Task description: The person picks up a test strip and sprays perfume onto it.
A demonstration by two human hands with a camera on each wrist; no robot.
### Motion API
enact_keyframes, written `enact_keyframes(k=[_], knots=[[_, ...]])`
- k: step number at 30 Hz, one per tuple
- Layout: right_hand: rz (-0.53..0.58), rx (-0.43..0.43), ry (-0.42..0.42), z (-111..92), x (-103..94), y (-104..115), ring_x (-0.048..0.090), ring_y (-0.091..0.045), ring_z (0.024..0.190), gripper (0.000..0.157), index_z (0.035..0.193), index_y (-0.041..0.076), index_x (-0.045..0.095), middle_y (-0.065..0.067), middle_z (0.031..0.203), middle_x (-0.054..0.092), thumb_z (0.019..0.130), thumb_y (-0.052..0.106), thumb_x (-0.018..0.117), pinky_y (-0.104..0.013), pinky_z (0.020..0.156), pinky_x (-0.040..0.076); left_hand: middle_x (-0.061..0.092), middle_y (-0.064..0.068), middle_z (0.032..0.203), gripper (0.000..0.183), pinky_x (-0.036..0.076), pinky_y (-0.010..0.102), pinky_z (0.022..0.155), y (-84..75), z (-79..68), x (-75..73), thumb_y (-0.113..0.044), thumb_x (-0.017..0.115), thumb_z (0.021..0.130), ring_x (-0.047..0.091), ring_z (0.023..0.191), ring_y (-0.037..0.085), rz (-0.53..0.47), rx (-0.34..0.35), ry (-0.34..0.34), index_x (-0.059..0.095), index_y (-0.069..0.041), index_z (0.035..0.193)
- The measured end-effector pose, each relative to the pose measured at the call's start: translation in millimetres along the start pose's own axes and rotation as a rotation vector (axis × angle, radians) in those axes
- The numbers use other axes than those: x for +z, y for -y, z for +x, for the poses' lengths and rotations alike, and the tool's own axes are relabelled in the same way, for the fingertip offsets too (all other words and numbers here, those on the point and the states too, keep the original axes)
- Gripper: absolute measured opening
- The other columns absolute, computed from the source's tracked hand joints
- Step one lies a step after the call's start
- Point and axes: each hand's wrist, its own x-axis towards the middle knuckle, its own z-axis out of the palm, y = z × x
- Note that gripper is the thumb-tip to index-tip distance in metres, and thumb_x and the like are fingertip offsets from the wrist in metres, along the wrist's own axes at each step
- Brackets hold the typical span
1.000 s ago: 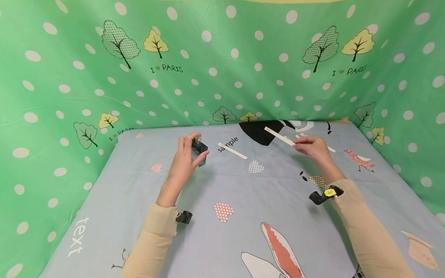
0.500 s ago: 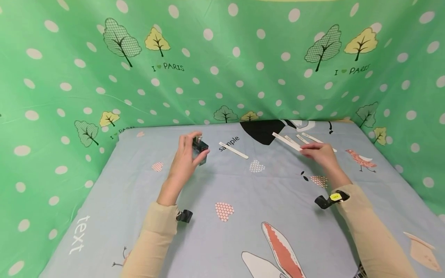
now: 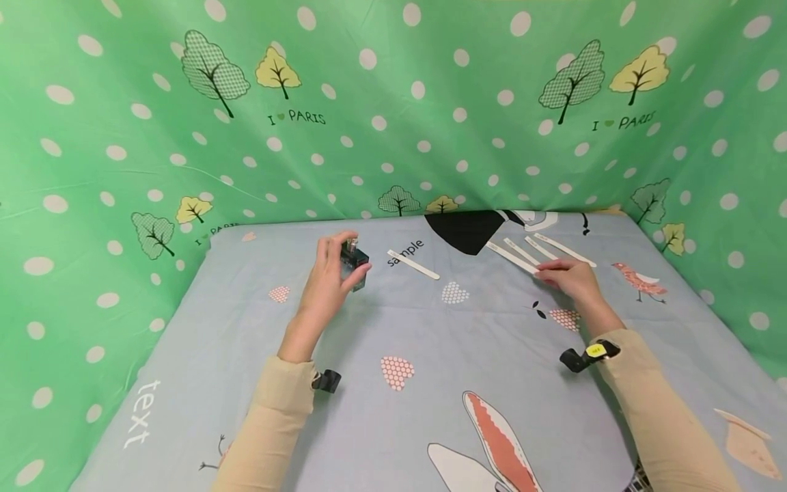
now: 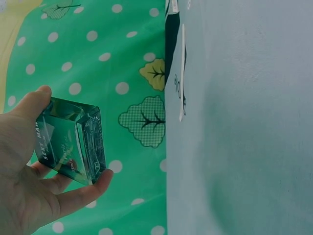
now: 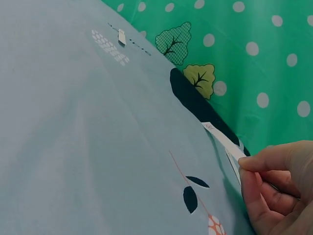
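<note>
My left hand (image 3: 322, 294) grips a square teal glass perfume bottle (image 4: 68, 139) above the table's left half, thumb on one side and fingers on the other. White lettering shows on its face in the left wrist view, and the spray top (image 3: 352, 244) is visible in the head view. At the far right, my right hand (image 3: 574, 281) pinches one end of a white paper test strip (image 3: 512, 257) between thumb and forefinger. That strip points toward the back left, low over the cloth. Beside it lie several similar strips (image 3: 556, 246), partly hidden by the hand.
A single white strip (image 3: 415, 265) lies apart near the printed word "sample", between the hands. Blue-grey printed cloth (image 3: 479, 348) covers the table. Behind and at both sides hangs a green dotted curtain (image 3: 344, 116).
My right hand has moved a little right and down with its strip, bringing it close beside the other strips. The left hand and bottle have stayed nearly still.
</note>
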Motion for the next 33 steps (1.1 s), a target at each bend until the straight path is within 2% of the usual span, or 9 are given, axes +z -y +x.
enact_keyframes(k=[13, 20, 25, 33], knots=[[0.011, -0.016, 0.101, -3, -5.6, 0, 0.063, 0.010, 0.069, 0.049, 0.128, -0.014, 0.056, 0.023, 0.072, 0.061, 0.092, 0.015, 0.071, -0.013, 0.071, 0.055, 0.039, 0.016, 0.132, 0.057, 0.049, 0.044, 0.079, -1.0, 0.5, 0.3, -0.032, 0.064, 0.098, 0.054, 0.097, 0.032, -0.006, 0.009, -0.002, 0.034, -0.021, 0.145], [-0.043, -0.061, 0.102, -5, -11.7, -2, 0.065, 0.009, 0.068, 0.048, 0.126, -0.016, 0.058, 0.021, 0.072, 0.063, 0.094, 0.017, 0.069, -0.014, 0.070, 0.055, 0.040, 0.016, 0.131, 0.057, 0.049, 0.044, 0.079, -1.5, -0.1, -1.1, -0.033, 0.065, 0.097, 0.054, 0.097, 0.032, -0.002, 0.003, -0.007, 0.035, -0.021, 0.144], [-0.041, -0.070, 0.093, -5, -14.9, -2, 0.065, 0.010, 0.069, 0.049, 0.126, -0.015, 0.058, 0.022, 0.072, 0.064, 0.094, 0.020, 0.069, -0.015, 0.071, 0.056, 0.039, 0.016, 0.132, 0.057, 0.049, 0.043, 0.076, -3.3, -0.4, -2.5, -0.033, 0.064, 0.097, 0.054, 0.094, 0.032, -0.009, -0.001, -0.006, 0.035, -0.021, 0.144], [-0.052, -0.071, 0.088, -5, -16.0, 3, 0.064, 0.010, 0.070, 0.051, 0.128, -0.013, 0.057, 0.021, 0.076, 0.062, 0.095, 0.023, 0.068, -0.016, 0.073, 0.056, 0.040, 0.015, 0.131, 0.057, 0.049, 0.044, 0.078, -4.6, -0.7, -3.5, -0.033, 0.064, 0.097, 0.054, 0.096, 0.032, -0.009, -0.003, -0.004, 0.035, -0.022, 0.144]])
